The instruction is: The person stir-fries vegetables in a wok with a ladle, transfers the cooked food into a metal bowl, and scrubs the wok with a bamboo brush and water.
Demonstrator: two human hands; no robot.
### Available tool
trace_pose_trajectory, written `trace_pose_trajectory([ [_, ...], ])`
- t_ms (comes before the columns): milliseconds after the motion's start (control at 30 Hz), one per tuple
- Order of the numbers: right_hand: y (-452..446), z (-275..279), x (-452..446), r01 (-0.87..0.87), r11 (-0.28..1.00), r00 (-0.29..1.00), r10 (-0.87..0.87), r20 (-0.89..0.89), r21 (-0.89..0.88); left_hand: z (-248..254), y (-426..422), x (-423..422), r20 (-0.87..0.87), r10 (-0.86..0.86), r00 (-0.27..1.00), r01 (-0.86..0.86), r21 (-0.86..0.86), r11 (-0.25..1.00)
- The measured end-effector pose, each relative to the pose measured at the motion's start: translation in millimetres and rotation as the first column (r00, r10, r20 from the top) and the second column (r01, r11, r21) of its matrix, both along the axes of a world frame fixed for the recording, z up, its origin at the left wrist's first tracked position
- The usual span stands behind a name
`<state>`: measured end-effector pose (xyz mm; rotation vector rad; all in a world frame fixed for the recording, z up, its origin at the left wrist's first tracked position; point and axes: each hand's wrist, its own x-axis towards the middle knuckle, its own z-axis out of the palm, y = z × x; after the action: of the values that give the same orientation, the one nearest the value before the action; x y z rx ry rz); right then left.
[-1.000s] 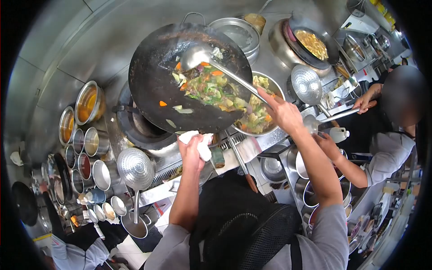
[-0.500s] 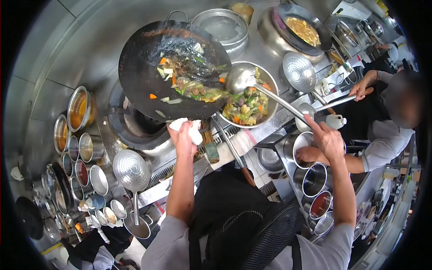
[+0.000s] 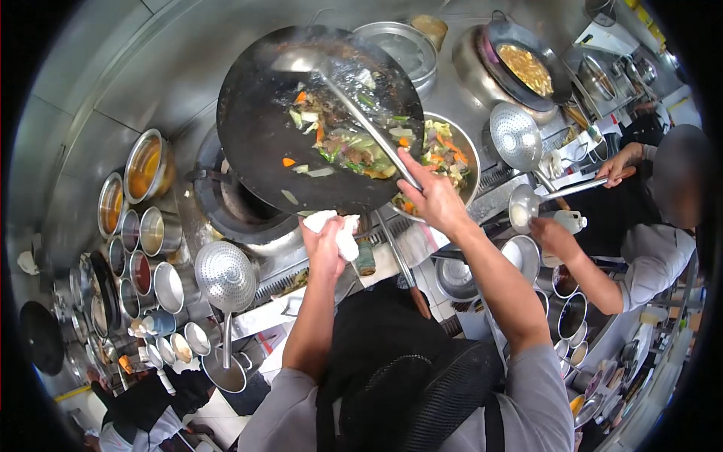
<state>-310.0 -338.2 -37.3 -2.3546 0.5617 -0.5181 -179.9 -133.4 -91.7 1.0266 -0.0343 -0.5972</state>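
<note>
Head view: the person's two hands work side by side. The left hand [image 3: 322, 245] is closed around one white cloth [image 3: 345, 239] at the near rim of a black wok [image 3: 252, 143]; whether a handle lies under the cloth is hidden. The right hand [image 3: 437, 197] grips the handle of one ladle [image 3: 369, 124], whose head is in the far part of the wok.

The single wok is tilted beside a burner [image 3: 207, 188], and mixed vegetables [image 3: 358, 154] lie in it, with several orange pieces among green and pale ones. Just beside its right edge, one metal bowl [image 3: 470, 147] holds more of the same mix.

Two strainers rest apart, one at left [image 3: 226, 277], one at right [image 3: 515, 135]. At left, two bowls [image 3: 146, 167] of orange liquid stand near at least six metal pots, one holding something red.

At right, a co-worker grips a second ladle [image 3: 523, 207] with one hand [image 3: 619, 164]. Near it is one white bottle [image 3: 570, 221], any lettering too small to read.

Farther off, one metal pot [image 3: 399, 49] and one pan [image 3: 557, 79] of yellowish food stand on the steel table [image 3: 444, 98].
</note>
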Motion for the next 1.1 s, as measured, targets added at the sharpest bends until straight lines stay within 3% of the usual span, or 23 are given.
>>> trace_pose_trajectory([
  [67, 8, 2, -13, -0.022, 1.000, 0.998, 0.021, -0.064, -0.006, -6, 6, 3, -0.012, -0.009, 1.000, 0.009, -0.005, 1.000],
  [133, 4, 1, -58, -0.055, 0.958, 0.950, -0.036, -0.310, -0.281, -8, 7, 6, -0.010, -0.020, 1.000, 0.019, -0.032, 0.999],
  [167, 0, 1, -85, -0.081, 0.920, 0.935, -0.063, -0.348, -0.384, -11, 8, 9, -0.034, -0.020, 0.999, 0.020, 0.005, 1.000],
  [267, -16, 17, -157, -0.170, 0.774, 0.905, -0.123, -0.408, -0.609, -15, 6, 16, -0.038, -0.035, 0.999, 0.036, 0.012, 0.999],
  [433, -27, 59, -236, -0.183, 0.631, 0.830, -0.312, -0.463, -0.754, -34, -3, 28, 0.002, -0.027, 1.000, 0.027, 0.010, 1.000],
  [533, -23, 78, -241, -0.144, 0.668, 0.857, -0.285, -0.430, -0.730, -11, -7, 19, 0.014, 0.015, 1.000, -0.015, 0.000, 1.000],
  [633, -1, 57, -210, -0.069, 0.738, 0.881, -0.271, -0.389, -0.672, -15, -9, 19, 0.010, 0.000, 1.000, 0.000, 0.008, 1.000],
  [700, 24, 30, -166, 0.028, 0.916, 0.932, -0.169, -0.322, -0.401, -15, -10, 17, 0.013, 0.008, 1.000, -0.008, 0.003, 1.000],
  [733, 32, 1, -142, 0.029, 0.976, 0.991, -0.057, -0.122, -0.215, -14, -11, 15, 0.015, 0.014, 1.000, -0.014, -0.001, 1.000],
  [800, 62, -11, -104, 0.017, 0.994, 0.967, -0.043, -0.250, -0.107, -13, -10, 15, 0.023, 0.016, 1.000, -0.016, 0.006, 1.000],
  [867, 62, -26, -102, -0.036, 0.984, 0.973, -0.005, -0.232, -0.172, -13, -5, 16, 0.027, 0.018, 0.999, -0.018, 0.020, 1.000],
  [933, 33, -39, -143, -0.088, 0.908, 0.946, -0.053, -0.321, -0.409, -14, 5, 21, -0.003, -0.082, 0.997, 0.082, 0.029, 0.996],
  [967, 19, -21, -160, -0.103, 0.899, 0.960, -0.022, -0.279, -0.426, -16, 9, 21, -0.009, -0.074, 0.997, 0.074, 0.035, 0.997],
  [1000, 6, -11, -182, -0.126, 0.834, 0.930, -0.088, -0.356, -0.538, -18, 11, 24, -0.015, -0.115, 0.993, 0.114, -0.018, 0.993],
  [1100, 0, 20, -203, -0.102, 0.855, 0.912, -0.124, -0.392, -0.508, -12, 14, 26, -0.015, -0.130, 0.991, 0.129, -0.058, 0.990],
])
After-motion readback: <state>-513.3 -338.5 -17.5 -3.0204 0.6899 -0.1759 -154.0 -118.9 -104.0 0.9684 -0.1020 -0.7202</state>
